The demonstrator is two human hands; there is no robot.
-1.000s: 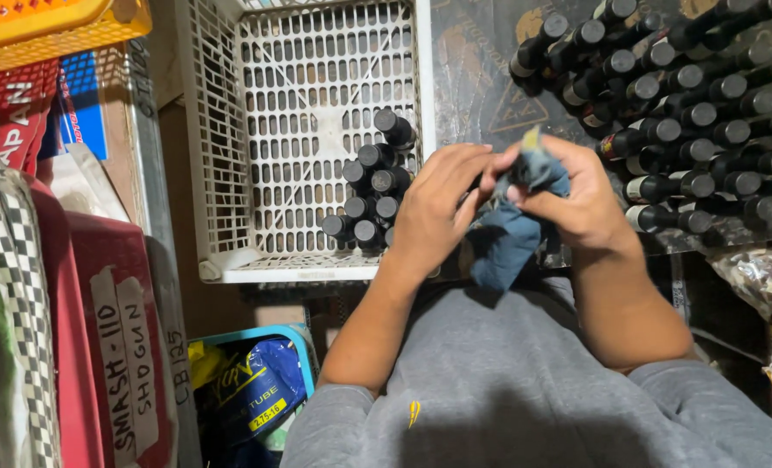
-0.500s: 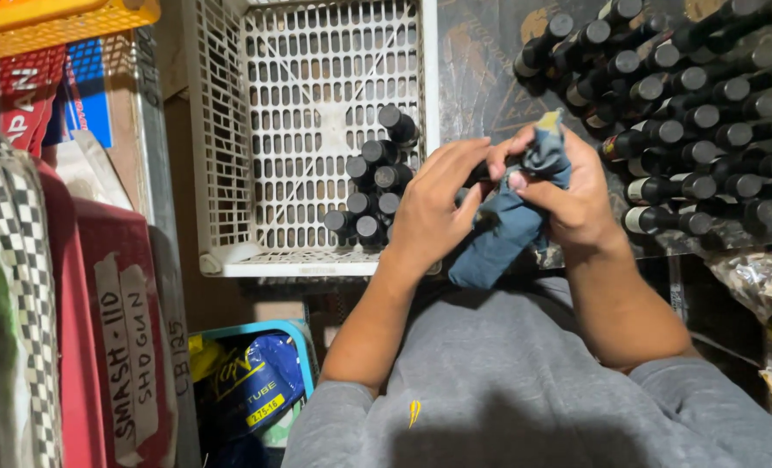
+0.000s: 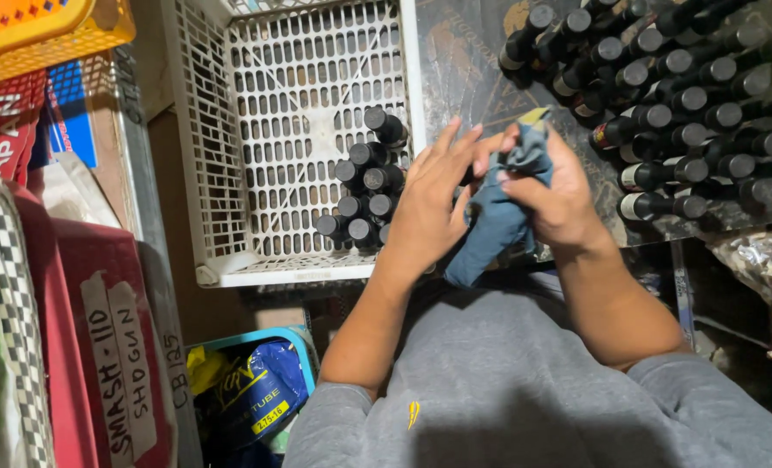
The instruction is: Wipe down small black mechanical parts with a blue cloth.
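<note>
The blue cloth (image 3: pixel 494 217) sits just right of frame centre, bunched between both hands, its loose tail hanging toward 6 o'clock over the grey lap (image 3: pixel 524 381). The right hand (image 3: pixel 559 195) is closed around the cloth's upper part — a small item seems wrapped inside, though the folds hide it. The left hand (image 3: pixel 425 204) presses against the cloth from 9 o'clock, fingers spread and straight rather than curled, likely steadying it. At 9 to 10 o'clock stands a white crate (image 3: pixel 230 173) with a small cluster of black-capped bottles (image 3: pixel 364 186) in its near corner. At 1 to 2 o'clock, many more bottles (image 3: pixel 689 113) lie crowded on a dark surface — within easy reach.
</note>
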